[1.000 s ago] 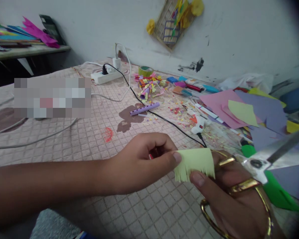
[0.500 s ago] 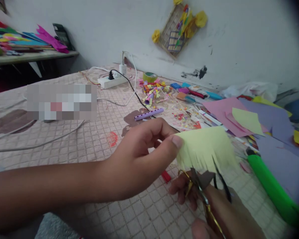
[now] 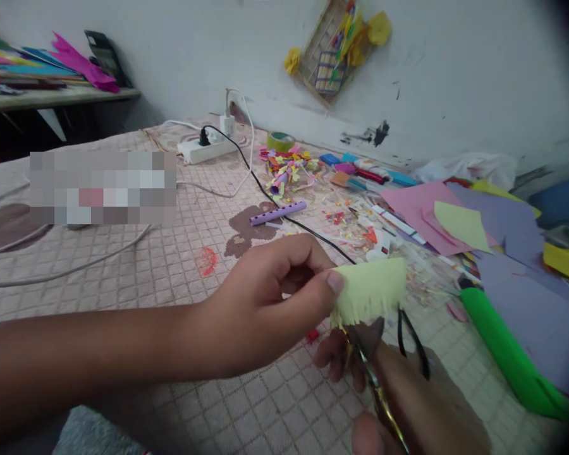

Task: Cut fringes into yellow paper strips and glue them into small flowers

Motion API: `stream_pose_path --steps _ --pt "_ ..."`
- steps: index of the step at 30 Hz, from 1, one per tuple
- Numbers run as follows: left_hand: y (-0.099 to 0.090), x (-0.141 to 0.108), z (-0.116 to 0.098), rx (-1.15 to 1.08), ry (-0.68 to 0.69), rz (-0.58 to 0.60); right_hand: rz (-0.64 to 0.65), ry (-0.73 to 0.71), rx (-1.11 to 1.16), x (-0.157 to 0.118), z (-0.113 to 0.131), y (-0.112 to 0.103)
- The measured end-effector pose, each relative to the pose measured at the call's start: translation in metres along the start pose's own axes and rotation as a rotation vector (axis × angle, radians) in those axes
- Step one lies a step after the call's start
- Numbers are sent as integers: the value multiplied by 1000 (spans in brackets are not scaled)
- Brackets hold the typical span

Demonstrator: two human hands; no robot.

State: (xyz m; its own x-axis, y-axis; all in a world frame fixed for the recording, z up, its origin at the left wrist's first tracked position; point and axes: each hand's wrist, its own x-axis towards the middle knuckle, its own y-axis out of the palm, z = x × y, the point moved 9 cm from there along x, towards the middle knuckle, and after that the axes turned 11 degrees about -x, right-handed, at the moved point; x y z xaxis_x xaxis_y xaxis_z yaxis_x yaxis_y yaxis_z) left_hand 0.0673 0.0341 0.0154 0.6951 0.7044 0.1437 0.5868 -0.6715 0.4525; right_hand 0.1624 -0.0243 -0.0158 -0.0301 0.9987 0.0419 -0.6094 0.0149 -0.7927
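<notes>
My left hand [image 3: 284, 297] pinches the left end of a pale yellow paper strip [image 3: 374, 281] between thumb and fingers. Short slits along the strip's lower edge form a fringe. Below the paper, my right hand [image 3: 408, 385] has its fingers around a pair of scissors [image 3: 377, 388] with gold-coloured handles. The metal parts of the scissors are close under the fringe; whether they touch it I cannot tell. Thin black curved pieces [image 3: 415, 344] show by the right hand, their kind unclear.
A lilac paper tube [image 3: 278, 213] with holes lies beyond my left hand. Cut paper pieces [image 3: 289, 167], a tape roll [image 3: 281, 141] and a white power strip [image 3: 206, 150] lie farther back. At right are a green tubular object [image 3: 507, 354] and lilac sheets [image 3: 526, 309].
The yellow strip's right end has shifted left and its fringe shows more sharply. The right hand and scissors have moved slightly left and down. The whole view has shifted slightly.
</notes>
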Motion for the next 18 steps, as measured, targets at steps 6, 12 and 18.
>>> stream_pose_path --steps 6,12,18 --pt "-2 2 5 32 -38 1 -23 -154 37 1 9 0" --pt "-2 3 6 46 -43 10 -30 -160 28 0 10 -1" --pt "-11 2 -9 163 83 -101 -52 -190 44 2 12 -3"
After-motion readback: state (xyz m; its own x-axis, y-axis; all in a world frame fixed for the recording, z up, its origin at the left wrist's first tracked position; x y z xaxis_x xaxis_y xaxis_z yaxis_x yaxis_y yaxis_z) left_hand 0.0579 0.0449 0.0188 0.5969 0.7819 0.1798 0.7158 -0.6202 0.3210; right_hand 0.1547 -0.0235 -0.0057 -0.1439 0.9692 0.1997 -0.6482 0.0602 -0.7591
